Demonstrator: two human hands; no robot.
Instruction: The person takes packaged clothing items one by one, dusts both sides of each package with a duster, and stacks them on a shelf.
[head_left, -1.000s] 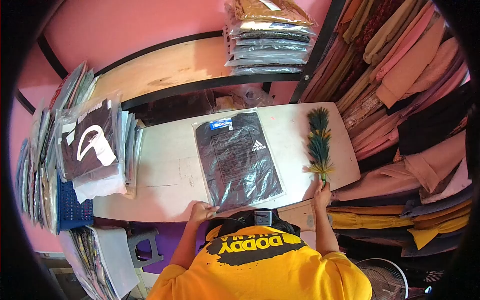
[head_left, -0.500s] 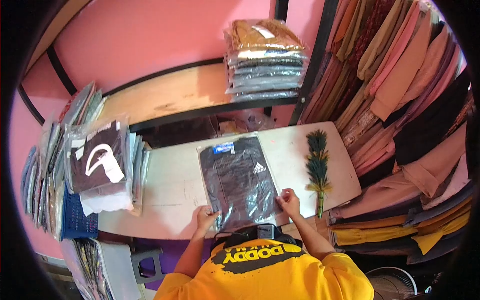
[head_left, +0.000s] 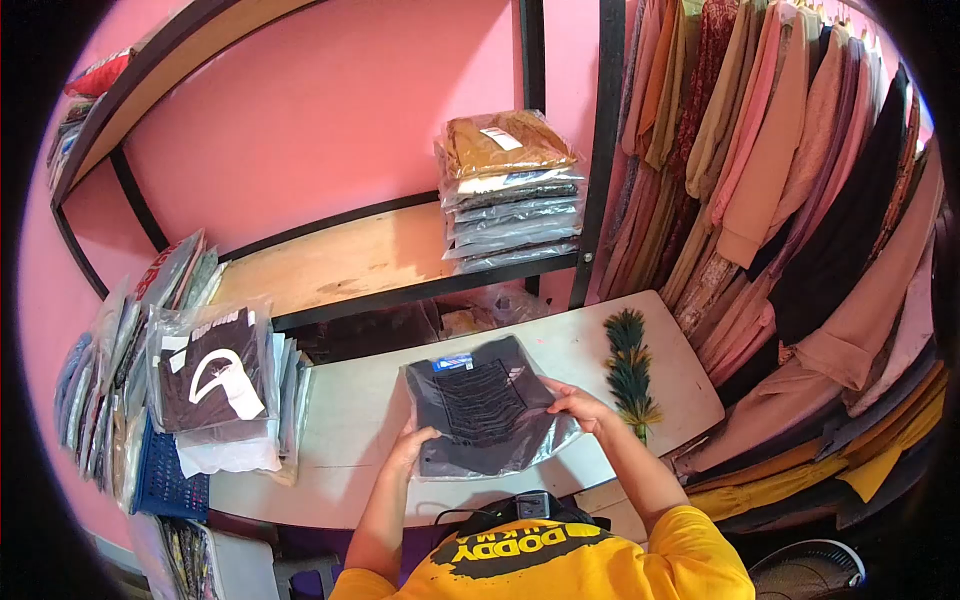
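A dark folded shirt in a clear plastic bag (head_left: pixel 480 405), with a blue label near its far edge, is held over the white table (head_left: pixel 335 425). It looks bowed, with wrinkles across its middle. My left hand (head_left: pixel 408 448) is closed on its near left edge, thumb on top. Around the right edge, the fingers of my right hand (head_left: pixel 582 406) are pinched, a little higher than the left. The fingers under the bag are hidden.
A green feathery duster (head_left: pixel 632 365) lies at the table's right. Bagged clothes (head_left: pixel 215 375) are piled at the left by a blue basket (head_left: pixel 170 470). More bagged clothes (head_left: pixel 510 195) sit on the wooden shelf (head_left: pixel 330 255). Garments (head_left: pixel 770 200) hang at the right.
The bagged shirt lay flat on the table before; now both hands have raised and bent it, and its chest logo no longer shows. The camera view has tilted upward.
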